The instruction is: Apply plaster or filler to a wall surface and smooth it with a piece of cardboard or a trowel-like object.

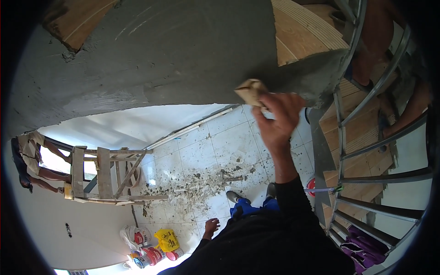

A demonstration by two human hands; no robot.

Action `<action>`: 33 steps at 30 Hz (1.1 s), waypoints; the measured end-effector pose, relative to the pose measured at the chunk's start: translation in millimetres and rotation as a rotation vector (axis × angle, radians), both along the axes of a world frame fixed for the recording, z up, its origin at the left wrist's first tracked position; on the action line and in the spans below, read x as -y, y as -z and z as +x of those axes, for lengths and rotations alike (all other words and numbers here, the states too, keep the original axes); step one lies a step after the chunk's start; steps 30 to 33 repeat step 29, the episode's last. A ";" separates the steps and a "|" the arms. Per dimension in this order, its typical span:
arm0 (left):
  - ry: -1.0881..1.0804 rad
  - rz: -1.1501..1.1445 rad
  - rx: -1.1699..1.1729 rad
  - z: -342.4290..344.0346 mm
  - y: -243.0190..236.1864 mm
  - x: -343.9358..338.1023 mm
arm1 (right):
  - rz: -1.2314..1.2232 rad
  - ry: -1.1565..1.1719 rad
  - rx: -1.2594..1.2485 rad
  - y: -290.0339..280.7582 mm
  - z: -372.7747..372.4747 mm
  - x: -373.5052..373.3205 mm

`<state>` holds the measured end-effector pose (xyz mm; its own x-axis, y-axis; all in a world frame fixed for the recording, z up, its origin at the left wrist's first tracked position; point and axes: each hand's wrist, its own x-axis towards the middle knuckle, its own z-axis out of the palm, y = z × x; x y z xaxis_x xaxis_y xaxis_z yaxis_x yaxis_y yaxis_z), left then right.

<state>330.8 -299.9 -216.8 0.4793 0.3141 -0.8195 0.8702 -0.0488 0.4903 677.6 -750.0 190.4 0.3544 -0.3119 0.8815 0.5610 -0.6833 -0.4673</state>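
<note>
My right hand [279, 117] is raised and closed round a tan sponge-like block [251, 90], slightly blurred. The block is against or very near the lower part of the grey cement-coated stair side [192, 55]; exact contact is hard to make out. Wood-look stair treads [307, 34] border the grey coating at the upper right, with another tread corner [75, 20] at the upper left. Low beside my body hangs my left hand [211, 226], holding nothing, its fingers loosely apart.
A wooden scaffold [104, 176] stands left, with a person [32, 158] on it. Mortar crumbs [183, 197] litter the white tiles. Buckets [153, 255] and a yellow container [167, 239] sit lower left. Metal railing [385, 178] curves along the right; another person's legs [366, 55] are beyond it.
</note>
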 end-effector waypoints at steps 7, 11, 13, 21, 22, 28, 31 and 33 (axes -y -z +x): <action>0.017 0.047 0.155 61.5 -37.1 41.8 | 0.320 0.221 -0.126 76.6 17.3 78.5; 0.025 0.033 0.150 61.0 -30.2 47.4 | 0.079 0.164 -0.028 28.5 5.0 42.7; 0.107 0.008 0.056 58.0 -25.3 44.2 | -0.057 0.067 -0.011 -2.7 6.9 10.4; -0.038 0.022 0.085 30.4 -34.1 26.6 | 0.349 0.222 -0.096 58.4 19.6 124.5; -0.060 0.015 0.093 30.8 -34.9 24.7 | 0.358 0.293 -0.099 51.8 14.9 127.6; 0.033 -0.020 -0.016 24.8 -23.8 9.1 | -0.045 0.073 -0.069 8.7 22.9 43.2; 0.029 0.000 0.008 27.5 -24.0 10.6 | -0.039 0.075 -0.068 10.7 23.4 41.5; 0.029 0.000 0.008 27.5 -24.0 10.6 | -0.039 0.075 -0.068 10.7 23.4 41.5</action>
